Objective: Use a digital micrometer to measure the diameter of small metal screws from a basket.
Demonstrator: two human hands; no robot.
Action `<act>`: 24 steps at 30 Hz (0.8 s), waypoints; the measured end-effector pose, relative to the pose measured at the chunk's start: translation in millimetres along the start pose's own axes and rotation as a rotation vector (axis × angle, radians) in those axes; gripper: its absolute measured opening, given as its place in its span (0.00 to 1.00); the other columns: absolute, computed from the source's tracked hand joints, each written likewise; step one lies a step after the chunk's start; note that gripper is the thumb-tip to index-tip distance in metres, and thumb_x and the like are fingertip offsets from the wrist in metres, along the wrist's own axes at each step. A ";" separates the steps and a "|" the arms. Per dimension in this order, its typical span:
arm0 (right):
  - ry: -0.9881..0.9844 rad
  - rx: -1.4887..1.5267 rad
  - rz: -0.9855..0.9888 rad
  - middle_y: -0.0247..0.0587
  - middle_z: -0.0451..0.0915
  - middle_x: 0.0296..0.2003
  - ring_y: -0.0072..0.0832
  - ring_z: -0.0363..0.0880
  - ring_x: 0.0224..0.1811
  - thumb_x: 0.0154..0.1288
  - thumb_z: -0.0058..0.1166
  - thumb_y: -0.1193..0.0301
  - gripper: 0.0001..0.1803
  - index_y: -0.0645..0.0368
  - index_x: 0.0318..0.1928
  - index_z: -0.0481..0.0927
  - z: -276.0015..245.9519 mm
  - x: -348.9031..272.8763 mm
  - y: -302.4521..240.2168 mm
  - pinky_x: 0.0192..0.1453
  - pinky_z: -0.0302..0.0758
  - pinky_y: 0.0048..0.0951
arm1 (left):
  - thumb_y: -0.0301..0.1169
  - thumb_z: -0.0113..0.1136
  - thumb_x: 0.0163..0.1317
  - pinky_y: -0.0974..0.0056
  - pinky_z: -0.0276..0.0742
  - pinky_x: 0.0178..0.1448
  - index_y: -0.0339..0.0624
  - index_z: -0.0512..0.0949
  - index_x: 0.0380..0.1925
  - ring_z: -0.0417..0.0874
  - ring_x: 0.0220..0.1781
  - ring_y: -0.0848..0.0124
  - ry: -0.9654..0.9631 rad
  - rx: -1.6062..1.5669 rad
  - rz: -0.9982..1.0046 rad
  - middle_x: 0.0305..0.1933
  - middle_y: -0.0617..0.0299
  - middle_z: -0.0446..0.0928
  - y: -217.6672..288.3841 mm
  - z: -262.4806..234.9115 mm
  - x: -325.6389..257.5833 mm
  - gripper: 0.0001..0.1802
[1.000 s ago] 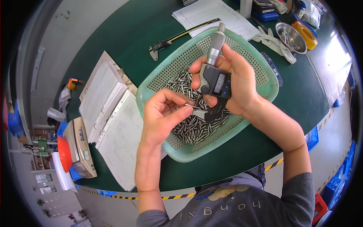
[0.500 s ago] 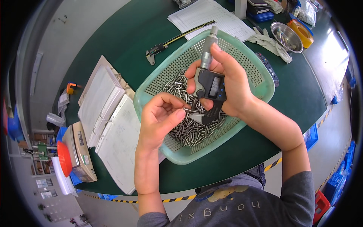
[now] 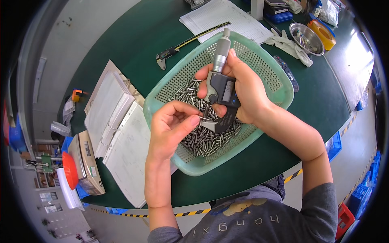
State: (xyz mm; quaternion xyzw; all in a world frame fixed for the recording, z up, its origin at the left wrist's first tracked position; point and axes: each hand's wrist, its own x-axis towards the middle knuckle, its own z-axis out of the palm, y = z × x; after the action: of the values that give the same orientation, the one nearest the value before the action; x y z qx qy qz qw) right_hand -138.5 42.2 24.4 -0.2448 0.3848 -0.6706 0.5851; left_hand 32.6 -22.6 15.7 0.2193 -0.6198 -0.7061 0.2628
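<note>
My right hand (image 3: 252, 91) is wrapped round a digital micrometer (image 3: 221, 87), its thimble pointing up and away and its dark frame toward me. In a pinch between thumb and forefinger, my left hand (image 3: 168, 125) holds a small metal pin (image 3: 206, 119) at the micrometer's measuring gap. The fingertips partly cover the pin, and I cannot tell whether both jaws touch it. Both hands are above a pale green perforated plastic basket (image 3: 162, 87), where many loose silvery metal pins (image 3: 206, 141) lie heaped.
Left of the basket lies an open ring binder (image 3: 127, 152), with a weighing scale (image 3: 87, 166) beyond it. Behind the basket are a caliper (image 3: 170, 52) and paper sheets (image 3: 202, 18). White gloves (image 3: 289, 48), a metal bowl (image 3: 310, 38) and orange tape (image 3: 323, 35) sit at the far right.
The micrometer has tilted slightly, its thimble end shifting a little to the left with my right hand. My left hand keeps its pinch on the pin at almost the same spot.
</note>
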 end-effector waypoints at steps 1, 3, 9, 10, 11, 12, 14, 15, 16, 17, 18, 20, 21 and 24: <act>0.001 0.000 -0.001 0.42 0.74 0.22 0.25 0.66 0.10 0.67 0.17 0.47 0.35 0.65 0.37 0.72 0.0 -0.2 -0.7 0.15 0.65 0.20 | 0.21 0.59 0.52 0.73 0.71 0.42 0.33 0.73 0.32 0.75 0.35 0.77 -0.001 0.027 0.004 0.34 0.59 0.76 0.2 0.8 0.6 0.07; -0.005 -0.001 0.010 0.43 0.74 0.23 0.25 0.66 0.11 0.68 0.16 0.49 0.34 0.65 0.37 0.72 0.0 -0.6 -1.6 0.15 0.65 0.20 | 0.21 0.59 0.52 0.73 0.71 0.42 0.33 0.74 0.32 0.75 0.35 0.77 -0.004 0.013 0.003 0.34 0.59 0.76 -0.6 1.1 0.7 0.07; -0.015 0.074 0.041 0.44 0.75 0.21 0.24 0.66 0.10 0.64 0.24 0.44 0.34 0.63 0.34 0.73 -1.7 -1.6 -3.1 0.14 0.64 0.20 | 0.20 0.59 0.51 0.74 0.71 0.42 0.34 0.74 0.32 0.75 0.35 0.78 -0.001 0.009 -0.004 0.34 0.60 0.76 -1.6 2.7 0.7 0.08; -0.014 0.074 0.041 0.44 0.75 0.21 0.24 0.66 0.10 0.64 0.24 0.44 0.34 0.63 0.34 0.73 -1.0 -2.1 -3.8 0.14 0.64 0.20 | 0.20 0.59 0.51 0.74 0.71 0.42 0.34 0.74 0.32 0.75 0.35 0.78 0.002 0.025 -0.008 0.34 0.60 0.76 -1.4 3.2 0.4 0.08; 0.005 0.029 0.026 0.43 0.75 0.21 0.24 0.65 0.10 0.63 0.26 0.43 0.34 0.63 0.33 0.73 0.3 -2.5 -4.6 0.13 0.64 0.20 | 0.20 0.59 0.51 0.74 0.71 0.42 0.34 0.74 0.32 0.75 0.35 0.78 0.001 0.024 -0.008 0.34 0.60 0.76 -1.0 3.8 0.0 0.08; 0.023 -0.017 0.010 0.43 0.75 0.21 0.24 0.65 0.10 0.62 0.28 0.42 0.34 0.62 0.32 0.73 1.2 -2.9 -5.0 0.13 0.63 0.20 | 0.21 0.59 0.52 0.73 0.71 0.42 0.34 0.74 0.33 0.75 0.35 0.78 0.003 0.036 -0.013 0.34 0.60 0.76 -0.4 4.5 -0.7 0.08; 0.012 0.012 0.030 0.43 0.75 0.21 0.23 0.65 0.10 0.62 0.30 0.43 0.33 0.63 0.32 0.73 0.6 -2.0 -3.5 0.13 0.63 0.21 | 0.21 0.59 0.52 0.73 0.70 0.42 0.34 0.74 0.33 0.75 0.35 0.78 0.002 0.044 -0.017 0.34 0.60 0.76 0.3 4.7 -0.9 0.08; -0.002 0.041 0.051 0.42 0.76 0.20 0.22 0.65 0.10 0.63 0.32 0.45 0.31 0.63 0.32 0.74 -0.1 -1.6 -2.7 0.14 0.63 0.22 | 0.22 0.58 0.53 0.73 0.70 0.41 0.33 0.74 0.33 0.74 0.36 0.78 -0.008 0.066 -0.018 0.34 0.61 0.76 1.5 3.1 -1.4 0.07; -0.001 0.040 0.051 0.42 0.76 0.20 0.22 0.65 0.10 0.63 0.32 0.45 0.31 0.63 0.32 0.74 -0.6 -1.2 -2.2 0.14 0.63 0.22 | 0.24 0.57 0.55 0.73 0.70 0.41 0.33 0.74 0.34 0.74 0.36 0.79 -0.018 0.087 -0.017 0.34 0.61 0.76 2.2 2.1 -1.6 0.07; 0.005 0.020 0.045 0.42 0.75 0.20 0.23 0.65 0.10 0.62 0.30 0.43 0.33 0.63 0.31 0.74 -1.2 -0.7 -1.6 0.13 0.63 0.21 | 0.24 0.57 0.55 0.73 0.70 0.41 0.33 0.74 0.34 0.74 0.36 0.79 -0.017 0.085 -0.018 0.34 0.61 0.76 2.2 2.0 -0.2 0.07; 0.010 0.001 0.039 0.42 0.75 0.20 0.23 0.65 0.10 0.62 0.28 0.42 0.34 0.62 0.31 0.74 -1.7 0.0 -1.0 0.13 0.63 0.20 | 0.24 0.56 0.55 0.71 0.70 0.41 0.34 0.74 0.33 0.75 0.36 0.76 0.058 0.201 -0.027 0.33 0.61 0.76 2.1 1.6 3.0 0.07; 0.016 -0.025 0.013 0.43 0.75 0.21 0.23 0.65 0.10 0.63 0.26 0.43 0.34 0.62 0.32 0.74 -0.7 0.1 -1.0 0.13 0.63 0.20 | 0.25 0.56 0.55 0.70 0.70 0.41 0.35 0.75 0.33 0.76 0.35 0.73 0.149 0.321 -0.044 0.32 0.60 0.77 3.3 -2.7 4.2 0.06; 0.026 -0.053 -0.021 0.43 0.75 0.21 0.24 0.65 0.10 0.64 0.24 0.43 0.34 0.63 0.32 0.73 -0.5 -0.4 -1.2 0.14 0.63 0.19 | 0.24 0.56 0.53 0.68 0.70 0.41 0.36 0.75 0.32 0.77 0.35 0.69 0.186 0.705 0.053 0.32 0.59 0.77 2.3 -6.9 5.5 0.06; 0.019 -0.049 -0.031 0.44 0.75 0.21 0.24 0.65 0.10 0.66 0.20 0.46 0.35 0.64 0.34 0.73 0.4 -1.1 -2.3 0.14 0.63 0.19 | 0.24 0.58 0.47 0.61 0.69 0.42 0.38 0.77 0.27 0.75 0.37 0.57 0.226 1.118 0.168 0.31 0.55 0.76 -3.3 -15.5 5.5 0.05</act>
State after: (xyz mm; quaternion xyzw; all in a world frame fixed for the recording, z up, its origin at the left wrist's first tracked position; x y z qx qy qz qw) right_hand -139.3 43.2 26.7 -0.2588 0.4028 -0.6722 0.5647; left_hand 37.9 -37.7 10.4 0.3489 -0.8823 -0.2200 0.2268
